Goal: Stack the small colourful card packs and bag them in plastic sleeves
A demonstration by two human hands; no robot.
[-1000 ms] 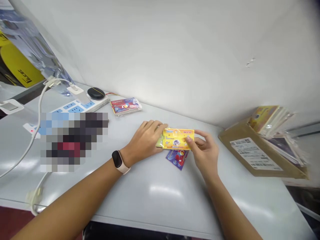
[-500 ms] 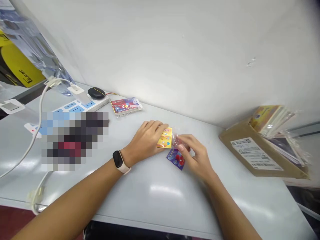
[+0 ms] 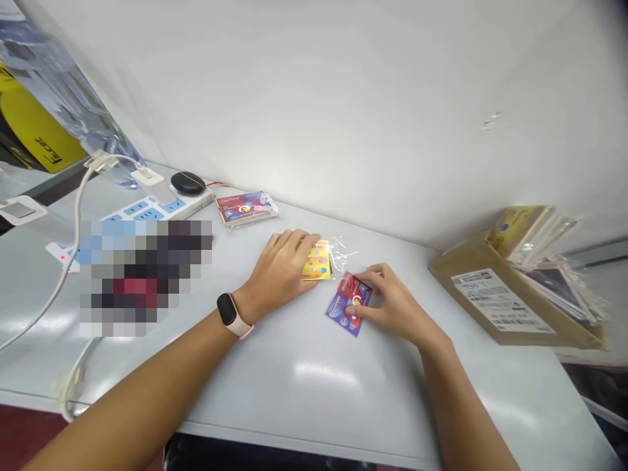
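Observation:
My left hand (image 3: 282,268), with a watch on the wrist, rests over a yellow printed card pack (image 3: 318,260) and grips it against the table. Most of the pack's left side is hidden under the fingers. A clear plastic sleeve (image 3: 343,252) sticks out from the pack's right end. Just to the right, my right hand (image 3: 395,304) holds a red and purple printed card (image 3: 346,307). Its thumb lies on the card's face, and the forefinger is at the upper edge. The card looks flat on the table or nearly so.
A cardboard box (image 3: 520,304) with several bagged card packs (image 3: 532,232) stands at the right. Near the wall lies another red and blue card pack (image 3: 245,208). On the left are a power strip (image 3: 193,206), a black rounded object (image 3: 188,183), a white cable (image 3: 78,229) and a pixelated patch.
My right hand has left the sleeve's end and taken hold of the red and purple card, which now shows more of its face. My left hand and the yellow pack have shifted slightly up-left.

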